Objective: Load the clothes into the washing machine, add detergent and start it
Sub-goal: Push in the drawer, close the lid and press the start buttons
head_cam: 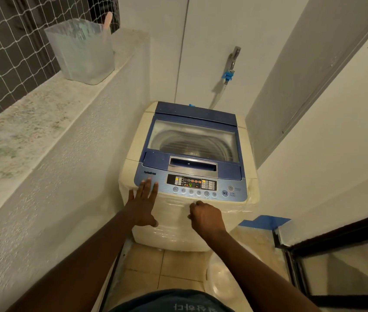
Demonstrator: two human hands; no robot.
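Note:
A cream top-loading washing machine [178, 221] with a blue top stands in a narrow corner. Its glass lid [193, 140] is down, and the steel drum shows through it. The control panel [192, 184] is lit, with a green digit on its display. My left hand [143, 202] lies flat with fingers spread, its tips on the left end of the panel. My right hand [205, 216] is curled into a loose fist against the machine's front edge, just below the buttons. Neither hand holds anything. No clothes or detergent are in view.
A translucent plastic container [81, 50] stands on the rough ledge [32, 118] to the left, in front of netting. A tap with a blue hose fitting [231, 68] is on the back wall. A pale round basin [223, 275] sits on the tiled floor at the right, beside a dark-framed sliding door [336, 255].

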